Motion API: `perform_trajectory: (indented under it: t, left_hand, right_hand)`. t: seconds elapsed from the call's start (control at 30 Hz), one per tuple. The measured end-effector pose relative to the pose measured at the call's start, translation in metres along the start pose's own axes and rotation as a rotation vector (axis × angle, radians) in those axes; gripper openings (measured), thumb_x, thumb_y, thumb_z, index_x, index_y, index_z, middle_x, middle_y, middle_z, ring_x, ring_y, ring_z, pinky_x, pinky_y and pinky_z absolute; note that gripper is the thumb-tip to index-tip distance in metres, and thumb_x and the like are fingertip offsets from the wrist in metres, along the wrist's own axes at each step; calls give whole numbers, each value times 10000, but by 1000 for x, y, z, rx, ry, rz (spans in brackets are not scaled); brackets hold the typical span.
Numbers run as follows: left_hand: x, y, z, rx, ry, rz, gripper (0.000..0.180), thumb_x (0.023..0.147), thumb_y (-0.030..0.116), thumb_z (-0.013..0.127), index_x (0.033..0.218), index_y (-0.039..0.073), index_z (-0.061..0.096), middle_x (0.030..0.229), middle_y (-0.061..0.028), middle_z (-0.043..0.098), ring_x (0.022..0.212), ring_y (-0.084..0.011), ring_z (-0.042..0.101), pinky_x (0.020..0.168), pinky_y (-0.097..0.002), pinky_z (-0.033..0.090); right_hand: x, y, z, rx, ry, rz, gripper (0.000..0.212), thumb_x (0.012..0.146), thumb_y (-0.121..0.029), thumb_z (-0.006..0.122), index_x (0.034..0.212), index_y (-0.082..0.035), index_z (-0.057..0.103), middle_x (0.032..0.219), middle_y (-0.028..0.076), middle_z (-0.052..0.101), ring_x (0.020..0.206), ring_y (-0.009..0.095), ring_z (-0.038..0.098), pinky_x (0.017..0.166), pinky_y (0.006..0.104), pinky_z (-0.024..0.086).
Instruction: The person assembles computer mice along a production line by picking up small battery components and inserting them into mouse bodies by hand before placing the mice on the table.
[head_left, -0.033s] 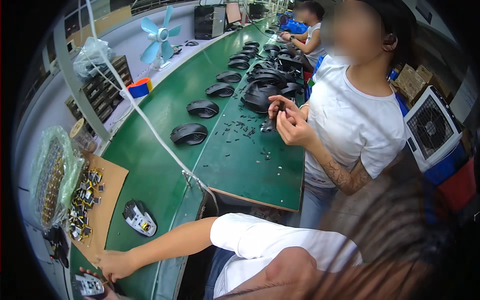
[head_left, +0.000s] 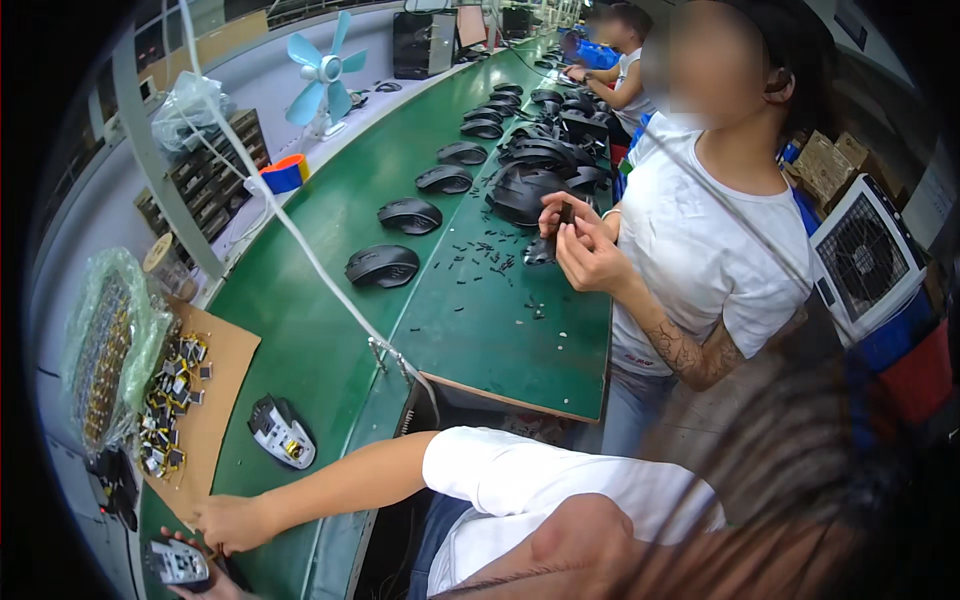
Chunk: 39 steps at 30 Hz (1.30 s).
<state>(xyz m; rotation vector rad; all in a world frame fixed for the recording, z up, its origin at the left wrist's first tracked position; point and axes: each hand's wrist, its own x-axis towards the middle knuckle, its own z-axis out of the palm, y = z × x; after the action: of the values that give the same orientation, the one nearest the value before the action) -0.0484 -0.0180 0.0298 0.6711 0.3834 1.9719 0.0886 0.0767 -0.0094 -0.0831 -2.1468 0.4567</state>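
At left, heaped wired modules [head_left: 172,400] could tangle if pulled by their leads. Below, the open mouse [head_left: 180,563], held in the left hand's [head_left: 218,588] fingers, could tip under uneven pressure. Farther right, the forearm [head_left: 345,484] could knock the second mouse [head_left: 281,434] on the table [head_left: 250,290]. Left hand partly cut off; right hand's [head_left: 233,523] fingers curled, contents indiscernible.

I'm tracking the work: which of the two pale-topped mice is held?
The lower-left mouse, in the left hand; the other pale-topped mouse lies on the bench.
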Motion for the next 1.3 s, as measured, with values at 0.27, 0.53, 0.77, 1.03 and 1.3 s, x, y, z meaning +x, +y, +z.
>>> perform_trajectory:
  t: [0.27, 0.53, 0.77, 1.03, 1.3]
  left_hand:
    - [-9, -30, 2, 193, 383, 19, 542, 945, 426, 318, 1321, 36, 349, 1274, -139, 472, 1114, -263, 492, 946, -365, 386]
    - [-9, -36, -35, 12, -9, -22, 341, 944, 314, 389, 1180, 94, 498, 1156, -55, 560, 1022, -201, 554, 829, -335, 479]
    - [-6, -33, -8, -209, 87, -167, 469, 928, 426, 312, 1161, 72, 512, 1089, -103, 586, 988, -253, 566, 866, -384, 461]
    - [-12, -34, -2, -77, -11, -190, 564, 944, 473, 174, 1217, 70, 459, 1117, -153, 568, 1014, -266, 559, 877, -384, 456]
    - [-15, -35, -3, 74, 130, -151, 542, 950, 472, 195, 1214, 77, 458, 1100, -120, 583, 961, -228, 585, 798, -344, 486]
  right_hand:
    - [12, -27, -55, -598, 307, -128, 153, 633, -131, 564, 724, -9, 549, 822, 133, 525, 800, 298, 523, 653, 366, 445]
    - [7, -16, -40, -436, 192, -203, 155, 707, -102, 577, 797, 24, 577, 854, 162, 576, 747, 275, 596, 604, 355, 501]
    - [13, -37, -39, -223, 141, -415, 182, 666, -29, 667, 833, 21, 614, 936, 138, 629, 821, 282, 621, 702, 350, 529]
    - [9, -43, -32, -101, 126, -378, 199, 616, 37, 666, 806, 4, 615, 916, 97, 624, 820, 254, 605, 694, 342, 511]
    - [13, -40, -32, -124, 73, -224, 195, 631, 20, 679, 812, -35, 631, 836, 72, 577, 797, 228, 565, 631, 320, 486]
